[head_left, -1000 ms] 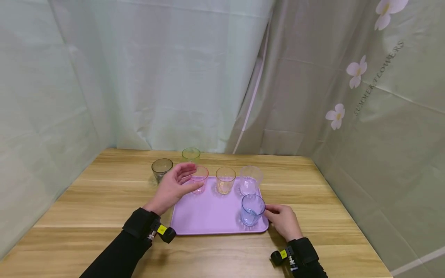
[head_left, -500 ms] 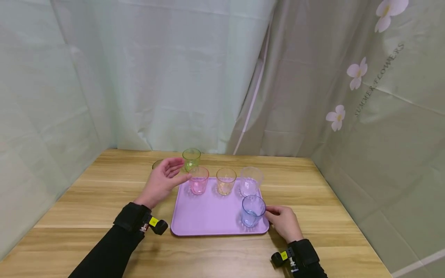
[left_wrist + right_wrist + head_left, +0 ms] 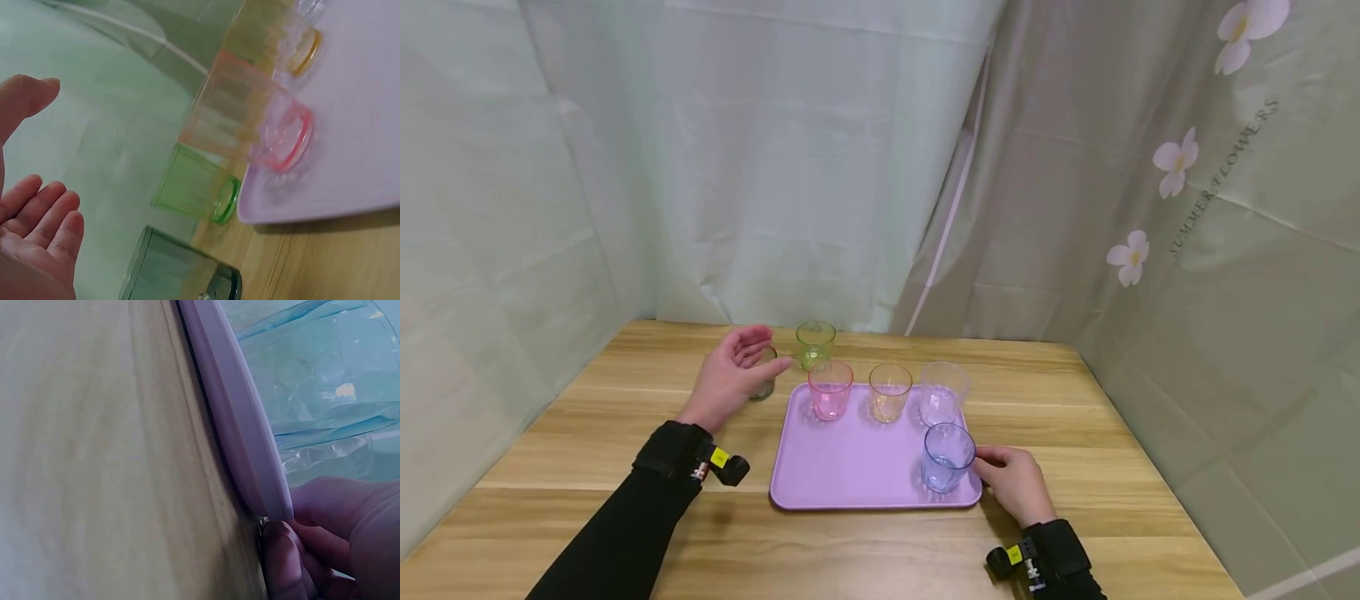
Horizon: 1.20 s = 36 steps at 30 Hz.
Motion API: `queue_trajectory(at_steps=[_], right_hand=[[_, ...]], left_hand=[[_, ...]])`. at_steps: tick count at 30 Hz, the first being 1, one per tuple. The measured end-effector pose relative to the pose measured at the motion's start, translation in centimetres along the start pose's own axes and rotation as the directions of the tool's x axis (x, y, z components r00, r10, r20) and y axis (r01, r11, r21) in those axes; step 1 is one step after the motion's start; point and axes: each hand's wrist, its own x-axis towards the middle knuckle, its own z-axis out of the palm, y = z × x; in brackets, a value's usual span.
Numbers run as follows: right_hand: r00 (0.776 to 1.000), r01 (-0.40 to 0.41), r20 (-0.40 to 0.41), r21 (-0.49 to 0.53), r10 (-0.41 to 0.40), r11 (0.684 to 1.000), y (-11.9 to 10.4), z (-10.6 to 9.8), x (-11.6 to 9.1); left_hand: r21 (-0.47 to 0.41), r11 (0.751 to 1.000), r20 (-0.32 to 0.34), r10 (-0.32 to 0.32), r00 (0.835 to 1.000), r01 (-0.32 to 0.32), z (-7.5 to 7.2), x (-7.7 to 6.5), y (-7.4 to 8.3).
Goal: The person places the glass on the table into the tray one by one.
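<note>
My left hand (image 3: 726, 379) is held off the tray's far left, fingers relaxed and thumb apart, with nothing in its grasp. It partly hides a grey glass (image 3: 766, 387) on the table; in the left wrist view that grey glass (image 3: 178, 269) stands below the fingers. My right hand (image 3: 1015, 483) pinches the near right corner of a purple tray (image 3: 850, 471), thumb above the rim and fingers below, as the right wrist view shows. Close by that hand, a blue glass (image 3: 947, 458) stands on the tray. Along the tray's far side are a pink glass (image 3: 831, 393), a yellow glass (image 3: 890, 395) and a clear glass (image 3: 943, 393).
Behind the tray, a green glass (image 3: 815, 348) stands on the wooden table (image 3: 1090, 433). Pale curtains (image 3: 775, 167) enclose the table at the back and both sides, with printed flowers on the right one.
My left hand has moved left, away from the pink glass, and now overlaps the grey glass in the head view. My right hand stays at the tray's corner.
</note>
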Motion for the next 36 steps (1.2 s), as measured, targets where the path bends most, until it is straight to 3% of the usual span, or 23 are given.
queue_trajectory(at_steps=[16, 25, 36], right_hand=[[1.0, 0.006, -0.007, -0.006, -0.006, 1.0, 0.1, -0.3, 0.0], [1.0, 0.012, -0.005, 0.001, -0.012, 1.0, 0.1, -0.2, 0.1], [1.0, 0.003, -0.003, 0.011, -0.003, 1.0, 0.1, 0.0, 0.1]], left_hand=[[-0.022, 1.0, -0.083, -0.004, 0.997, 0.002, -1.9, 2.1, -1.1], [0.011, 1.0, -0.115, 0.014, 0.993, -0.013, -2.5, 3.0, -2.3], [0.081, 0.996, -0.085, -0.027, 0.996, 0.034, -2.9, 3.4, -4.5]])
